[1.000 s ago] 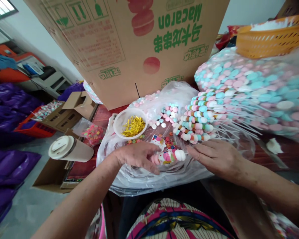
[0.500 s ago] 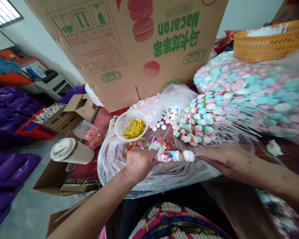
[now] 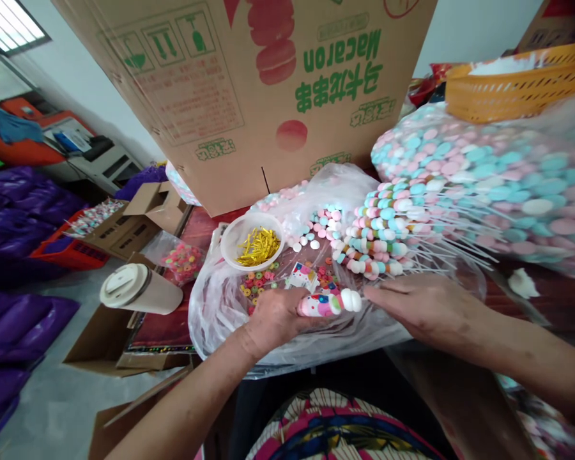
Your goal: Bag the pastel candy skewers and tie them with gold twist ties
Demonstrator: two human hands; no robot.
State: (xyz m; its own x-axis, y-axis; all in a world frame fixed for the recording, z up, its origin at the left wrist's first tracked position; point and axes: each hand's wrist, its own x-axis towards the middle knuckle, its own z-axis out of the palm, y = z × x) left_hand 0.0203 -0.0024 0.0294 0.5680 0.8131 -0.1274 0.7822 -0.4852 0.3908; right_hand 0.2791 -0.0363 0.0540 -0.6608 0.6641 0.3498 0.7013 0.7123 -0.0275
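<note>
My left hand [image 3: 280, 313] is closed around one end of a marshmallow skewer [image 3: 351, 300], whose near part is covered by a printed wrapper [image 3: 319, 305]. White marshmallows stick out of the wrapper on the right. At that end my right hand [image 3: 412, 306] has its fingers pressed together, seemingly pinching the stick, which is mostly hidden. Just beyond the left hand lie more printed wrappers [image 3: 303, 276] and small ring-shaped candies [image 3: 259, 284]. A white bowl [image 3: 225, 250] holds gold twist ties [image 3: 259, 248]. Behind the right hand, finished rows of marshmallow skewers [image 3: 381, 246] are stacked, sticks pointing right.
A big cardboard box [image 3: 249, 160] stands at the back. On the right sits a large clear bag of marshmallows [image 3: 522, 185] under an orange basket [image 3: 512, 92]. A lidded cup [image 3: 148, 291] and a bag of ring candies [image 3: 182, 259] are at the left. Plastic sheeting [image 3: 220, 332] covers the work area.
My right hand has moved left, closer to my left hand. Less of the marshmallow skewer shows between the hands, and its exposed part outside the wrapper is shorter.
</note>
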